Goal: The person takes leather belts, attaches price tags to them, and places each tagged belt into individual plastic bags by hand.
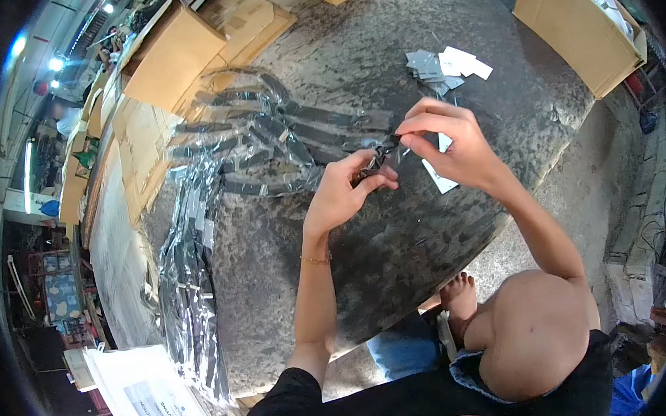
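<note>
- Left hand (347,188): just right of the wrapped black strips (263,132), the landmark; fingers curled narrowly round a dark, shiny piece (381,153).
- Right hand (451,143): farther right of the strips; thumb and fingertips pinched together at the dark piece's upper end.
- Dark piece: between the two hands, near the strips' right-hand ends; its exact form is too small to tell.
- White card (439,177): right of the strips, partly beneath the right hand; no writing legible.
- Grey and white tags (446,65): on the table (396,242), above and right of the strips; print unreadable.
- Printed sheet (158,409): below the strips, at lower left; "BELT COLLECTION" and "FOR BUYING" appear legible, smaller lines not.
</note>
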`<state>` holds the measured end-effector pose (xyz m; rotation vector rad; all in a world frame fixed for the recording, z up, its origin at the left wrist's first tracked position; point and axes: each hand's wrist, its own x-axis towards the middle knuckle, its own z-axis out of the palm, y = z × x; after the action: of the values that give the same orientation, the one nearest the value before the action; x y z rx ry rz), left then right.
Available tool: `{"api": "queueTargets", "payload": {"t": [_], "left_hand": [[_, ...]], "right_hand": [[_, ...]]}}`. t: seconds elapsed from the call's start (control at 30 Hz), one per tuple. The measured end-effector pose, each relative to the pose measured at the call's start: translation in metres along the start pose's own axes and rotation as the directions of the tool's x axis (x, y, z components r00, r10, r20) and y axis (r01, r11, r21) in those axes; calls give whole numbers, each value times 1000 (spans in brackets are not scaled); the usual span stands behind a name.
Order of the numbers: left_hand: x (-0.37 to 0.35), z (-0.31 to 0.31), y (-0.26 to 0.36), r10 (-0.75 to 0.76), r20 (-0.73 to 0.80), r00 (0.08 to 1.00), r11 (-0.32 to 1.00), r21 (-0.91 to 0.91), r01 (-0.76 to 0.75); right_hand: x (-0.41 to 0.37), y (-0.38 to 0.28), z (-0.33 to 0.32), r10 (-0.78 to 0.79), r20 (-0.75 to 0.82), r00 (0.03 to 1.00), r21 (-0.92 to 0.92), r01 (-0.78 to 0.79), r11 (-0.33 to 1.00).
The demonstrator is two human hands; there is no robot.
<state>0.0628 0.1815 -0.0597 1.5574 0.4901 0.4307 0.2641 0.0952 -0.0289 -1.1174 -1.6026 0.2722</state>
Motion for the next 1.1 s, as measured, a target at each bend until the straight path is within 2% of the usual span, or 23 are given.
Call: {"api": "queueTargets", "payload": {"t": [0.03, 0.1, 0.17, 0.23, 0.27, 0.3, 0.37, 0.4, 0.43, 0.47, 0.5, 0.53, 0.57, 0.63, 0.67, 0.7, 0.77, 0.8, 0.83, 0.9, 0.97, 1.03, 1.1], "left_hand": [[-2, 0, 1, 24, -11, 1000, 1000, -14, -25], [-6, -5, 6, -14, 27, 1000, 998, 63, 12], [-11, -18, 7, -50, 66, 997, 989, 142, 40], [-15, -32, 18, -15, 116, 993, 761, 645, -64], [-19, -33, 32, -278, 34, 960, 616, 773, 151], [-24, -41, 25, -276, 37, 960, 617, 773, 147], [-34, -55, 1, -85, 146, 986, 475, 875, -89], [-38, -47, 18, -120, 73, 990, 463, 886, -9], [-37, -39, 28, -124, 73, 990, 467, 884, -7], [-32, -29, 34, 106, 52, 993, 693, 712, -111], [-26, -17, 39, 314, -37, 949, 833, 490, -257], [-20, -1, 40, 425, -121, 897, 877, 300, -375], [-18, 8, 39, 413, -122, 902, 883, 296, -364], [-16, 19, 35, 205, -96, 974, 966, 178, -185], [-13, 19, 28, 234, -90, 968, 935, 295, -198], [-15, 17, 32, 232, -86, 969, 935, 294, -197], [-20, 9, 45, 1, -72, 997, 962, 272, 18], [-22, 8, 46, -4, -57, 998, 957, 291, 21], [-22, 7, 47, -8, -55, 998, 957, 289, 24], [-24, 5, 49, -17, -157, 987, 978, 204, 49], [-24, -1, 45, 12, -227, 974, 992, 126, 17], [-27, -7, 50, 39, -322, 946, 999, 3, -40], [-26, -9, 47, 63, -347, 936, 998, 6, -65]], "right_hand": [[1, -2, 2, 7, 6, 1000, 9, -7, 1000], [4, -5, 3, -135, -51, 990, -132, 127, 983], [5, -3, 2, 5, -175, 985, -2, -6, 1000], [7, 9, -3, 137, -292, 947, 132, -102, 986], [6, 15, -6, 161, -297, 941, 145, -123, 982], [5, 13, -6, 161, -298, 941, 141, -123, 982], [4, 5, -3, 151, -271, 950, 215, -93, 972], [3, 2, -1, 147, -259, 954, 235, -86, 968], [3, -2, 0, 153, -256, 955, 235, -92, 968], [4, -8, 0, 94, -217, 972, 181, -55, 982], [5, -15, 0, 38, -176, 984, 130, -15, 991], [5, -22, 2, 54, -155, 986, 120, -36, 992], [6, -25, 2, 67, -153, 986, 125, -48, 991], [9, -25, -2, -22, -185, 983, 28, 27, 999], [10, -24, -5, 70, -230, 971, 127, -41, 991], [10, -17, -13, 129, -255, 958, 109, -104, 989], [7, -5, -19, 293, -250, 923, 161, -259, 952], [4, 1, -17, 297, -254, 921, 160, -263, 951], [0, 8, -12, 394, -228, 890, 160, -365, 917], [-11, 11, -7, 495, -195, 847, 163, -470, 868], [-32, 4, -6, 452, 44, 891, -206, -434, 877], [-56, -3, 1, 352, 475, 807, -224, -276, 935], [-75, -18, 12, 318, 659, 682, -241, -209, 948]]}}
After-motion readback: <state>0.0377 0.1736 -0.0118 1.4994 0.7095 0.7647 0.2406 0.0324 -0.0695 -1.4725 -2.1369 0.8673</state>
